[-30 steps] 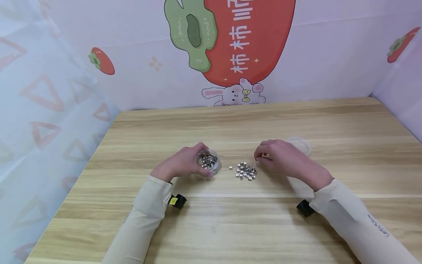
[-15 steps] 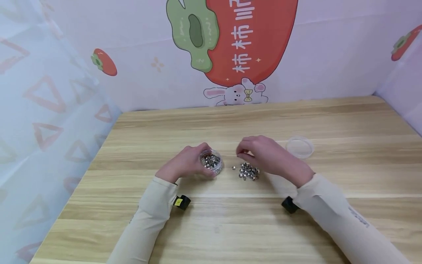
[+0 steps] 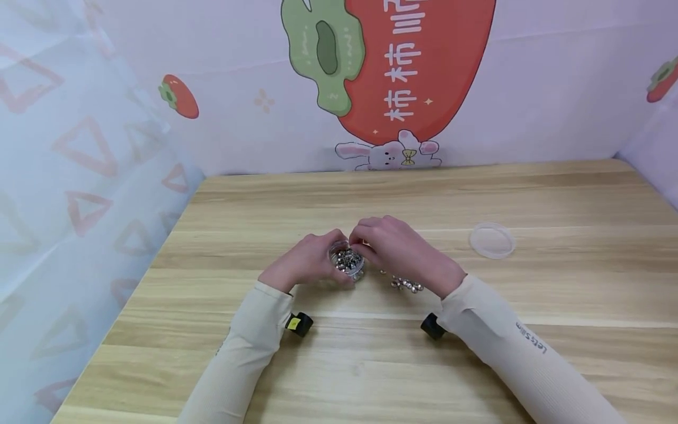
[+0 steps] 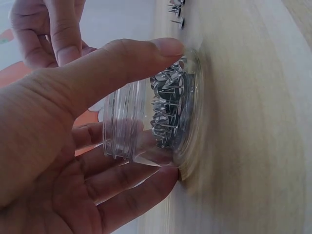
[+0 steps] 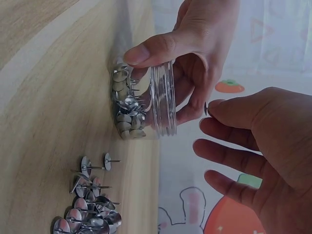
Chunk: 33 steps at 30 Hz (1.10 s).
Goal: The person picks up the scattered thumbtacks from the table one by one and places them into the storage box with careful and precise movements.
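My left hand (image 3: pixel 307 261) grips a small round clear jar (image 5: pixel 165 105) that stands on the table, thumb on one side and fingers round the other. Silver thumbtacks (image 5: pixel 127 105) fill its lower part, and its mouth is uncovered. Just above that mouth my right hand (image 3: pixel 397 250) pinches a single thumbtack (image 5: pixel 205 108) between thumb and forefinger, the other fingers bent loosely. A pile of loose thumbtacks (image 5: pixel 92 209) lies on the wood to the right of the jar, partly hidden beneath my right hand in the head view.
A clear round lid (image 3: pixel 492 240) lies flat on the wooden table (image 3: pixel 371 365), right of the pile. Behind the table rises a backdrop (image 3: pixel 238 135) with a printed persimmon and rabbit. Small black wrist cameras hang under both cuffs.
My right hand has moved left from beside the pile to over the jar, with a thumbtack in its fingertips. My left hand keeps its hold on the jar; the head view shifted slightly.
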{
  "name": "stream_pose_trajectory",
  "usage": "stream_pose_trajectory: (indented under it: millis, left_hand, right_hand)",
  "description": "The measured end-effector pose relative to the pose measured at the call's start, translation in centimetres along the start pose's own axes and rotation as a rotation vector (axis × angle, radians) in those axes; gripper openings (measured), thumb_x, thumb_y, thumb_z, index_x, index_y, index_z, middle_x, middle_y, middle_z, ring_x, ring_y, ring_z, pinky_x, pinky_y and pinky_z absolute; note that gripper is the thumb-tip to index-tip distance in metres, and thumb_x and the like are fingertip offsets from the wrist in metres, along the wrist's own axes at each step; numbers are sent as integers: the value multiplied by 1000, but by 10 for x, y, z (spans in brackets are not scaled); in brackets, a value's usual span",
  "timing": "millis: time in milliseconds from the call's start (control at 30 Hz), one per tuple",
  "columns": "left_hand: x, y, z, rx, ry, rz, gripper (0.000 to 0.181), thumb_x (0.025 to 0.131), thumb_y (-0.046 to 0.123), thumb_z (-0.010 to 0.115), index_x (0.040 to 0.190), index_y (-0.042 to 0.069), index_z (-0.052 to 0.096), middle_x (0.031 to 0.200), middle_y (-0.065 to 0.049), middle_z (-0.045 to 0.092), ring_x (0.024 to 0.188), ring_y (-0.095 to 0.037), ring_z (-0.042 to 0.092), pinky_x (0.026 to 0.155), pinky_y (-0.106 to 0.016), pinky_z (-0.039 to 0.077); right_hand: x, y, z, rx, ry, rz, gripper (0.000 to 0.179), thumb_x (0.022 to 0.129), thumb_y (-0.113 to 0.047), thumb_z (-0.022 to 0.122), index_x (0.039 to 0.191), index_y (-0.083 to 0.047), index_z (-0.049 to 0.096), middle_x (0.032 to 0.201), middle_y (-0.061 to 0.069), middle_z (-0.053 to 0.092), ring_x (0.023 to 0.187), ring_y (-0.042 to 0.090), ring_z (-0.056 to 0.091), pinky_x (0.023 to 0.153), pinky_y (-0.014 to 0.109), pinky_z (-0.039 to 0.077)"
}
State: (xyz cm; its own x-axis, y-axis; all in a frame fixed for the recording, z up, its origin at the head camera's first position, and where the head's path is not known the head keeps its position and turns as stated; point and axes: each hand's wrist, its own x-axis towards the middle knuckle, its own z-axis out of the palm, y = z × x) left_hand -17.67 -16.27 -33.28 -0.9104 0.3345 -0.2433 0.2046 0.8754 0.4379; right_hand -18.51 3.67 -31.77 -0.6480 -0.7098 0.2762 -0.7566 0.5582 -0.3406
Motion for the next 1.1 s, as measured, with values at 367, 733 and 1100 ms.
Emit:
stream_pose_trajectory:
  millis: [367, 733, 1100]
  left_hand:
    - [13, -16, -17, 14, -63, 48, 76, 64, 44, 87, 127, 19, 53, 120, 0, 66, 108, -22, 61, 93, -37, 49]
    - [12, -17, -19, 12, -52, 26, 72, 63, 42, 88, 122, 20, 54, 124, -6, 65, 110, -27, 60, 94, -41, 49]
    - [15, -19, -17, -3, -59, 20, 72, 64, 41, 88, 124, 19, 54, 121, -9, 65, 111, -28, 59, 96, -44, 48]
  right_hand:
    - [16, -1, 0, -12, -42, 66, 68, 85, -38, 74, 144, -16, 48, 148, 8, 48, 137, 26, 44, 113, 51, 34]
    - [-10, 9, -8, -9, -52, 89, 71, 85, -43, 72, 145, -15, 46, 146, 7, 50, 136, 26, 46, 114, 50, 34]
    - [-63, 40, -21, -14, -3, 146, 48, 83, -26, 77, 126, -10, 64, 125, 6, 65, 115, 27, 61, 98, 47, 50]
